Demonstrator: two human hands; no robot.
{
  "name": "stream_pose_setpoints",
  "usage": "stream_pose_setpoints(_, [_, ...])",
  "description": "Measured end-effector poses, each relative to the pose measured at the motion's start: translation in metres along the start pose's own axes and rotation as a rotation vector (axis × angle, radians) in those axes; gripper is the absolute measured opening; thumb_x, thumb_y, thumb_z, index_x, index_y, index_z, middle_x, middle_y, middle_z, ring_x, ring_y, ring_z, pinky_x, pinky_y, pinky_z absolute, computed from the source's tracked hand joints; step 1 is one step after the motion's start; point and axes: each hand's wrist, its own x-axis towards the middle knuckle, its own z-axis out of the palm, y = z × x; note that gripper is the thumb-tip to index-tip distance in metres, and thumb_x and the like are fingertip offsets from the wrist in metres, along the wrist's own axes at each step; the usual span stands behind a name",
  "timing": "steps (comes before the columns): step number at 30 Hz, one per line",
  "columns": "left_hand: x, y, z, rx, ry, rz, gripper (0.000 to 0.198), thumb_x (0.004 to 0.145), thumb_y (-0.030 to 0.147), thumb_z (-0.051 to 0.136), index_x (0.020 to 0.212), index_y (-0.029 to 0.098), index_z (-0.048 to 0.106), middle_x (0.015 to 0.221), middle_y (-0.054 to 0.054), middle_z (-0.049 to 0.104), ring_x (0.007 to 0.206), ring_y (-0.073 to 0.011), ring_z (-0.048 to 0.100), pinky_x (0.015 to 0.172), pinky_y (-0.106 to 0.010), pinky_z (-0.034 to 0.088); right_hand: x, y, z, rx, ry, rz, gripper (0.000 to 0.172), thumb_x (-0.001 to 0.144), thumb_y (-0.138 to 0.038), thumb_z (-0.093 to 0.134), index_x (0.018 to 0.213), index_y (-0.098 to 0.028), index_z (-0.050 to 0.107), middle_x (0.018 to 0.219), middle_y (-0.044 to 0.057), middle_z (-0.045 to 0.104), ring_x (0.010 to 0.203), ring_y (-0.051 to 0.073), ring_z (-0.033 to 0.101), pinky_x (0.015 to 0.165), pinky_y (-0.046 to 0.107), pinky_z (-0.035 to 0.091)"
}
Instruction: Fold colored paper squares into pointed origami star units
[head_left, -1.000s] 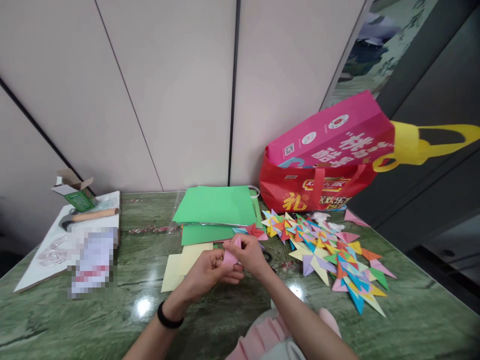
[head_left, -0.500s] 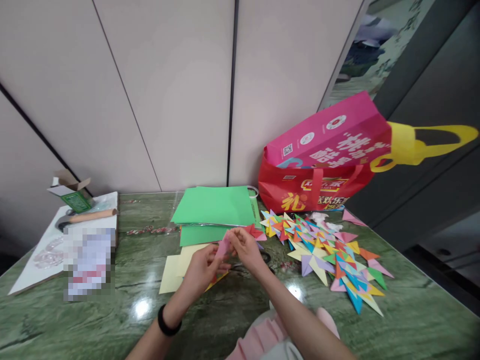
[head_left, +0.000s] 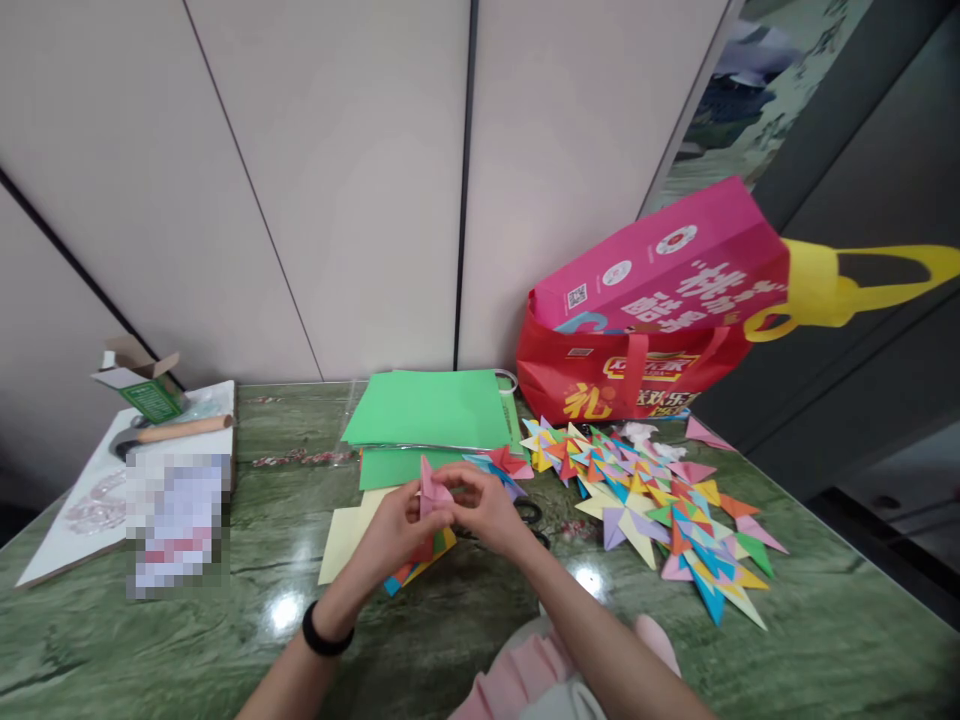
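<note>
A small folded piece of pink paper (head_left: 430, 492) is held between both hands, above the table's middle. My left hand (head_left: 397, 528), with a black band on the wrist, pinches it from the left. From the right, the fingers of my right hand (head_left: 480, 505) grip its other side. Beneath the hands lie pale yellow sheets (head_left: 341, 545) and some coloured paper pieces (head_left: 420, 568), partly covered. Black-handled scissors (head_left: 531, 512) lie just right of my right hand, their blades mostly hidden. Folded red paper (head_left: 508, 462) sits behind that hand.
Green paper (head_left: 431, 410) is stacked at the back. Many folded coloured stars (head_left: 637, 490) spread across the right, before a red bag (head_left: 630, 375) holding a pink bag (head_left: 667, 260). At left, a white board (head_left: 82, 510) bears a wooden-handled tool (head_left: 184, 430) and a green box (head_left: 154, 395).
The pink paper has moved slightly left and now shows an upright folded point. My left hand has shifted left, and my right hand has turned lower around the paper.
</note>
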Motion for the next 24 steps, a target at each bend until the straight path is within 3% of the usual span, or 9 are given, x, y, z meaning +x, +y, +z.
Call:
stream_pose_setpoints(6, [0.004, -0.005, -0.008, -0.204, 0.104, -0.127, 0.043, 0.062, 0.054, 0.066, 0.074, 0.013, 0.061, 0.06, -0.001, 0.063, 0.054, -0.0153, 0.059, 0.055, -0.027, 0.048, -0.001, -0.003, -0.001, -0.048, -0.069, -0.05, 0.027, 0.065, -0.014, 0.065, 0.091, -0.021, 0.068, 0.106, 0.008, 0.061, 0.097, 0.02, 0.058, 0.072, 0.028, 0.05])
stream_pose_setpoints(10, [0.005, -0.009, -0.009, -0.223, 0.114, -0.126, 0.042, 0.059, 0.053, 0.069, 0.068, 0.014, 0.058, 0.059, -0.001, 0.063, 0.055, -0.0159, 0.061, 0.058, -0.029, 0.05, 0.001, 0.001, -0.001, -0.061, 0.013, -0.059, 0.02, 0.067, -0.016, 0.063, 0.086, -0.02, 0.068, 0.098, 0.008, 0.064, 0.094, 0.021, 0.059, 0.072, 0.03, 0.05])
stream_pose_setpoints(13, [0.004, -0.007, -0.011, -0.229, 0.096, -0.115, 0.038, 0.062, 0.048, 0.069, 0.078, 0.014, 0.06, 0.063, -0.001, 0.065, 0.058, -0.0171, 0.062, 0.059, -0.03, 0.05, 0.002, 0.005, -0.001, -0.09, 0.064, -0.055, 0.012, 0.07, -0.024, 0.065, 0.081, -0.02, 0.068, 0.092, 0.008, 0.066, 0.085, 0.021, 0.06, 0.071, 0.031, 0.05])
stream_pose_setpoints(18, [0.001, 0.0, -0.012, -0.189, 0.081, -0.085, 0.037, 0.062, 0.041, 0.071, 0.086, 0.015, 0.061, 0.059, 0.0, 0.065, 0.052, -0.0146, 0.059, 0.054, -0.026, 0.048, 0.004, 0.007, -0.002, -0.107, 0.162, 0.016, 0.016, 0.074, -0.034, 0.061, 0.073, -0.019, 0.065, 0.071, 0.004, 0.065, 0.066, 0.017, 0.058, 0.063, 0.029, 0.047])
stream_pose_setpoints(21, [0.002, 0.001, -0.011, -0.148, 0.13, -0.047, 0.034, 0.059, 0.04, 0.072, 0.078, 0.013, 0.064, 0.06, -0.001, 0.065, 0.052, -0.0133, 0.057, 0.051, -0.023, 0.045, 0.004, 0.006, -0.002, -0.116, 0.195, 0.039, 0.023, 0.075, -0.039, 0.058, 0.066, -0.017, 0.061, 0.06, 0.001, 0.059, 0.057, 0.014, 0.052, 0.055, 0.026, 0.043])
stream_pose_setpoints(24, [0.003, -0.002, -0.012, -0.112, 0.226, -0.023, 0.031, 0.059, 0.041, 0.072, 0.069, 0.012, 0.065, 0.062, -0.002, 0.066, 0.054, -0.0135, 0.057, 0.051, -0.022, 0.044, 0.005, 0.007, 0.0, -0.04, 0.14, 0.085, 0.027, 0.073, -0.042, 0.059, 0.064, -0.017, 0.058, 0.056, -0.002, 0.053, 0.052, 0.012, 0.048, 0.05, 0.024, 0.04])
